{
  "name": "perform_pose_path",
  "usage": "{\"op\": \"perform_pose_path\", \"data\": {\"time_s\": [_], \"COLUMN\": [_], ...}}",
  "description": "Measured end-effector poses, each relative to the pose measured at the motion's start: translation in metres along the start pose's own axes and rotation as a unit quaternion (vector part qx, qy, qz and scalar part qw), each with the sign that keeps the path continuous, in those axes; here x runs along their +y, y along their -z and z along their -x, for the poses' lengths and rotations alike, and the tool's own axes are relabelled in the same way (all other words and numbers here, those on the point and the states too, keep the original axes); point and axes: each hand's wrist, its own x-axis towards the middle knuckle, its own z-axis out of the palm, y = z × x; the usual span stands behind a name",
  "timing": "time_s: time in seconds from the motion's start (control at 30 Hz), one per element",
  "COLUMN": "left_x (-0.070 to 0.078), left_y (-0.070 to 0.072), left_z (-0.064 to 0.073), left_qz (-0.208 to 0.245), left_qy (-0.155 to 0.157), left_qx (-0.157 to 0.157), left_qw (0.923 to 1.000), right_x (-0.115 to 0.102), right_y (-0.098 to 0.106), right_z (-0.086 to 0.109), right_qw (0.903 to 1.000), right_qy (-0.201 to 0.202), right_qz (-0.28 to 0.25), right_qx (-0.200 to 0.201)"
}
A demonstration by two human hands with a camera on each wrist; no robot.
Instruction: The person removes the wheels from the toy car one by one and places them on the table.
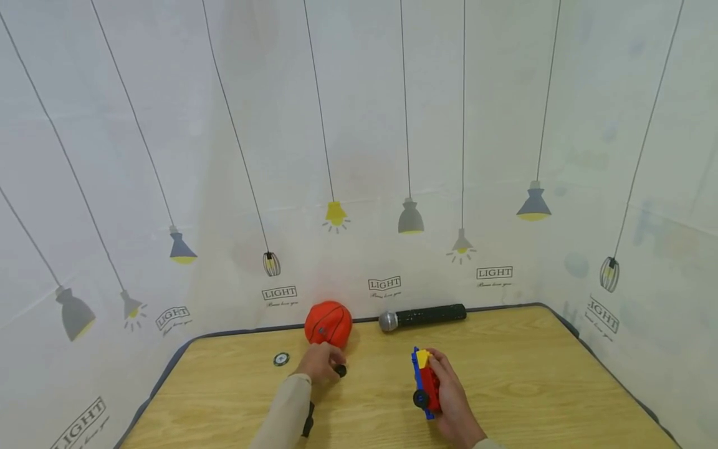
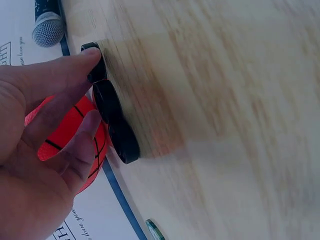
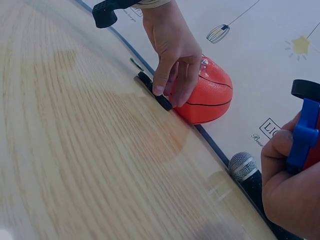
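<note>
My left hand (image 1: 321, 363) reaches down to the table in front of the red ball and pinches a black toy wheel (image 2: 95, 62) between thumb and finger. Two more black wheels (image 2: 116, 122) stand in a row beside it, close to the ball in the left wrist view. My right hand (image 1: 453, 402) grips a toy truck (image 1: 427, 386) above the table's right half. The truck has a blue chassis, a red body and a yellow front part. One black wheel (image 1: 421, 399) is on it; its far side is hidden by the hand.
The red ball (image 1: 328, 321) with black lines rests at the back edge of the wooden table (image 1: 224, 399). Right of it lies a black microphone (image 1: 429, 317) with a silver head. A round chip (image 1: 282, 359) lies left of my left hand. Lamp-printed sheets (image 1: 359, 156) enclose the table.
</note>
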Motion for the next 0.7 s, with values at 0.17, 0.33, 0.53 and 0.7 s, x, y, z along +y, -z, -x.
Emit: {"op": "perform_pose_path", "data": {"time_s": [0.17, 0.33, 0.53, 0.7], "left_x": [-0.001, -0.002, -0.009, 0.002], "left_y": [0.003, 0.011, 0.016, 0.016], "left_z": [0.004, 0.01, 0.018, 0.029], "left_qz": [0.01, 0.048, 0.041, 0.052], "left_qy": [-0.018, -0.035, -0.053, -0.079], "left_qx": [0.028, 0.039, 0.053, 0.064], "left_qw": [0.9994, 0.9975, 0.9963, 0.9934], "right_x": [0.0, -0.001, -0.001, -0.002], "right_y": [-0.002, -0.002, -0.002, -0.002], "right_z": [0.001, 0.001, 0.001, 0.001], "right_qw": [0.9999, 1.0, 1.0, 0.9998], "right_qy": [0.001, 0.003, -0.001, -0.004], "right_qz": [-0.006, -0.002, -0.004, -0.018], "right_qx": [-0.01, -0.004, 0.0, -0.005]}}
